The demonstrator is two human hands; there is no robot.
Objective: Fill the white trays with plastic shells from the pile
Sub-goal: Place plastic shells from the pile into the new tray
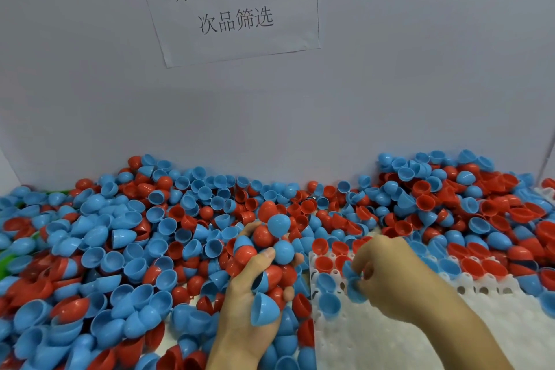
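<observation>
A large pile of red and blue plastic shells point(126, 249) covers the table from left to right. My left hand point(246, 306), palm up over the pile, holds a handful of red and blue shells point(270, 252). A white tray point(390, 336) with round sockets lies at the lower right; red and blue shells sit in its far-left sockets. My right hand point(387, 276) hovers over the tray's left part and pinches a blue shell point(356, 291) above a socket.
A grey wall stands right behind the pile, with a paper sign point(231, 3) of printed characters on it. A second white tray's corner point(545, 192) shows at the far right. Green surface point(6, 261) peeks out at the left edge.
</observation>
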